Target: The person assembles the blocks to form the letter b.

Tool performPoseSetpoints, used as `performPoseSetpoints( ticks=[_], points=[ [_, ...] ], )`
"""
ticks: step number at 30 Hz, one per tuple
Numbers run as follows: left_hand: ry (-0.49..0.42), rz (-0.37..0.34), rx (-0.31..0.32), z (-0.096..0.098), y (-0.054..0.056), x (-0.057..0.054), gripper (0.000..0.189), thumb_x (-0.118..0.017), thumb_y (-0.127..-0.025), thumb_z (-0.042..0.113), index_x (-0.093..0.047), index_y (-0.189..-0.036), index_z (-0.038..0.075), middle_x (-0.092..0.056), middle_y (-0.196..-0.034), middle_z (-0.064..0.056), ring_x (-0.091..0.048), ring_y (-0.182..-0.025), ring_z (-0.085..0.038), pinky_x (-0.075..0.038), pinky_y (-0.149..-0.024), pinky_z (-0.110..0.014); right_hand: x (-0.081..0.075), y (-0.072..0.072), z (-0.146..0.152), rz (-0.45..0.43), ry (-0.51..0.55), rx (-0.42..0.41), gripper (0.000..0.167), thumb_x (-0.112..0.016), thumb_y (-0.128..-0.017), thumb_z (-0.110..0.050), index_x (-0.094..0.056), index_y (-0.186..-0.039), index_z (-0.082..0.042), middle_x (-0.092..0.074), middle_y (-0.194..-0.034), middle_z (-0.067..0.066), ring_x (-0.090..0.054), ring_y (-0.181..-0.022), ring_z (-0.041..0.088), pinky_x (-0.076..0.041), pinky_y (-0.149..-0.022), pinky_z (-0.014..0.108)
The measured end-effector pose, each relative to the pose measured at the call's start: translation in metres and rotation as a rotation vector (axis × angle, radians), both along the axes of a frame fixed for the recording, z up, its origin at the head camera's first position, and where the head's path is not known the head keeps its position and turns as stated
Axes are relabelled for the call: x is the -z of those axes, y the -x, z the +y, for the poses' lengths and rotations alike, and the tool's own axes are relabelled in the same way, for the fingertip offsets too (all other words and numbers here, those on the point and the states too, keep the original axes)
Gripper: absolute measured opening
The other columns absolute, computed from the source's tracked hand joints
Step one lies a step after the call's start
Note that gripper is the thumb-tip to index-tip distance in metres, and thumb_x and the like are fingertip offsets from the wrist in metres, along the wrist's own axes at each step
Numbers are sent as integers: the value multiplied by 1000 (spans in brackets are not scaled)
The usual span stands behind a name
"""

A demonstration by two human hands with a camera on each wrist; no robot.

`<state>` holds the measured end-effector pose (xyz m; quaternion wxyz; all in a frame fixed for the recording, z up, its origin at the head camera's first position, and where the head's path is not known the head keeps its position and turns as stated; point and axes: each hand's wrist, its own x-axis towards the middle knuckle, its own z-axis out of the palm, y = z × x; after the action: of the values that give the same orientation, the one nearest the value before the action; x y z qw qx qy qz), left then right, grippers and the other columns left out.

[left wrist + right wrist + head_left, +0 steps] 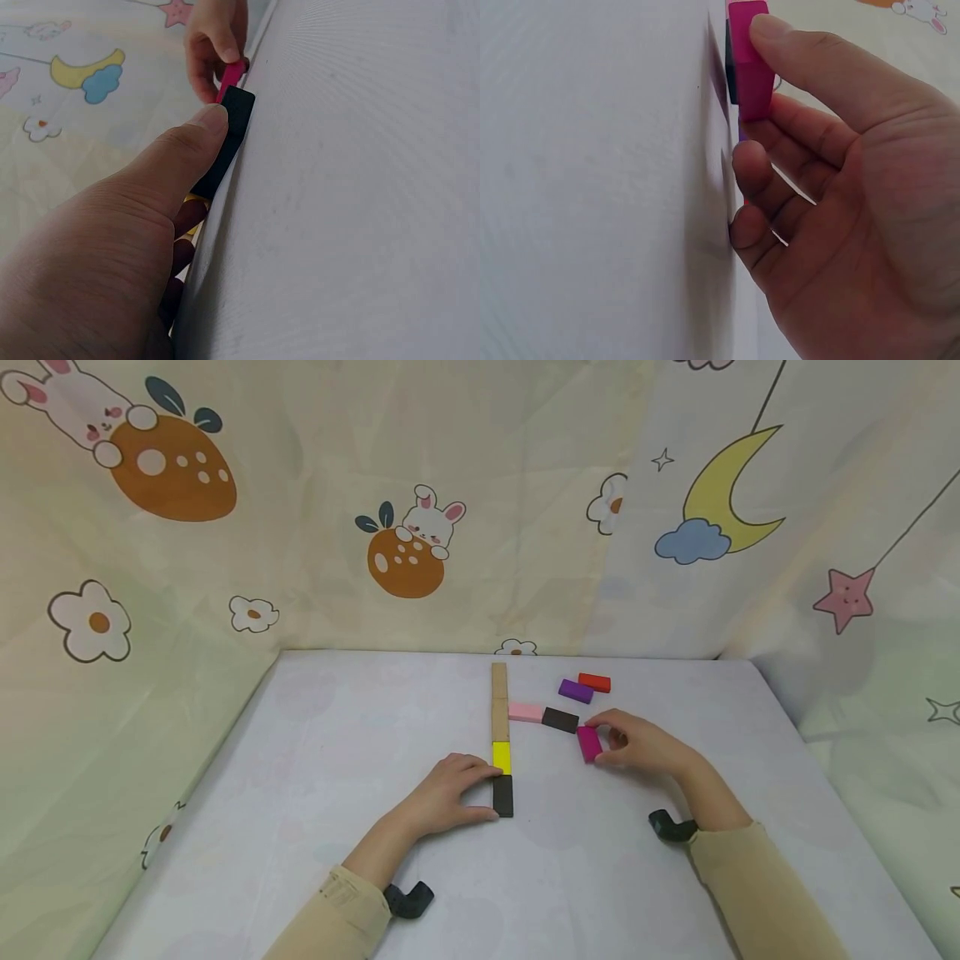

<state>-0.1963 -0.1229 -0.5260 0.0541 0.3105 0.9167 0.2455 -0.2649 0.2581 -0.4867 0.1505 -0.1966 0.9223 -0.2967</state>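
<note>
Plainly, the right hand (637, 742) is nearer the magenta block (590, 744), which it pinches between thumb and forefinger — off to the palm's left, long axis running mostly front to back, angled across that of the far black block (560, 720), whose right end is just beside it. The left hand (452, 792) grips the near black block (503, 796) — thumb at its near end, forefinger by the yellow block (501, 754).
</note>
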Motion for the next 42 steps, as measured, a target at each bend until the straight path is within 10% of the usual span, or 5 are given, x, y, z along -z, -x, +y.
performPoseSetpoints(
  ticks=[26, 36, 42],
  points=[
    [3, -10, -4, 0, -1, -2, 63, -71, -83, 59, -54, -139, 35, -54, -133, 12, -45, -127, -11, -37, -113, -36, -1, -1, -11, -38, -70, -4, 87, -78, -80, -48, -34, -153, -31, -49, -132, 5, -50, -104, 21, -50, -80, 31],
    [2, 0, 6, 0, 0, -1, 63, -71, -83, 59, -54, -139, 34, -55, -133, 12, -45, -127, -11, -37, -113, -36, -2, -3, -14, -35, -71, -5, 82, -76, -82, -47, -37, -152, -28, -43, -151, 6, -49, -119, 25, -49, -102, 50],
    [0, -2, 7, -1, 0, 0, 62, -71, -84, 58, -54, -139, 34, -55, -133, 12, -45, -127, -11, -37, -113, -36, 1, -1, -9, -27, -30, -4, 78, -79, -81, -43, -41, -148, -27, -49, -138, 5, -50, -110, 23, -53, -92, 42]
  ],
)
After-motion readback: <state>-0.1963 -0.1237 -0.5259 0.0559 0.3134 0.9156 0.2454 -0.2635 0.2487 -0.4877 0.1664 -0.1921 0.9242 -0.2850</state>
